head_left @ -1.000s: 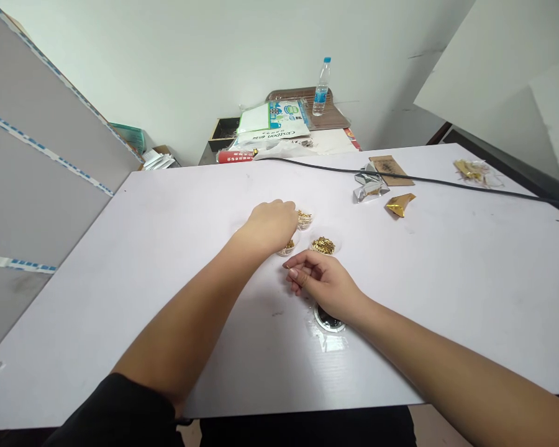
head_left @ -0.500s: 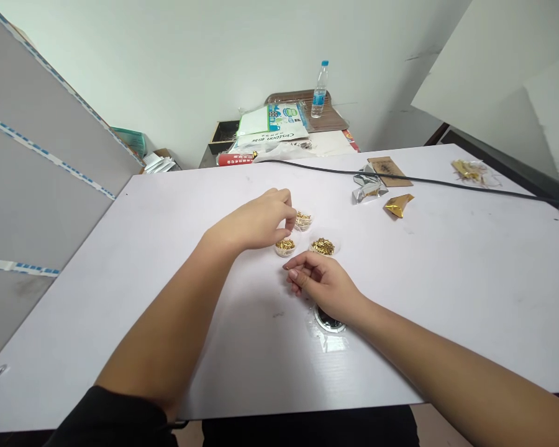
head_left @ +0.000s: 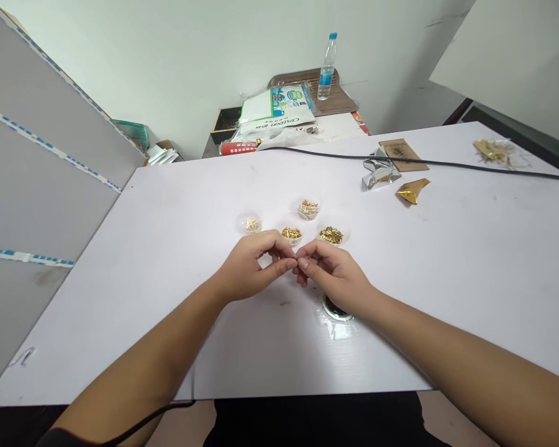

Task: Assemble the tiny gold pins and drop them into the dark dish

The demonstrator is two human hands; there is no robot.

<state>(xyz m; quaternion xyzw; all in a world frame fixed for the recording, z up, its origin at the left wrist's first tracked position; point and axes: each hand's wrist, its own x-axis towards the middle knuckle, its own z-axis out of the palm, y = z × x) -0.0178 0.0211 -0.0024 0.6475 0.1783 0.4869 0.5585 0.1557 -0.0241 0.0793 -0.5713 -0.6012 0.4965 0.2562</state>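
Back from the far cups comes the left hand [head_left: 249,267], which now meets the right hand [head_left: 333,276] at mid-table. With it gone, a fourth cup [head_left: 251,224] shows on the left that it covered before.

Biggest in sight is the white table [head_left: 144,310]. Both forearms cross its near edge and its right end runs out of view. Wide bare stretches lie left and right of the hands.

A black cable [head_left: 447,163] crosses the far right part, well apart from the hands. Past the far edge sit a heap of papers [head_left: 279,112] and a water bottle [head_left: 327,67]. A silver pouch [head_left: 377,175] and a gold pouch [head_left: 413,189] lie near the cable.

Each hand has thumb and forefinger pinched together, and the two pinches meet tip to tip (whatever sits between them is too small to make out). A round ring [head_left: 338,308] lies half hidden under the right wrist.

Just beyond the fingertips, not touching them, stand the small clear cups [head_left: 291,234] of gold pieces, four in a loose cluster.
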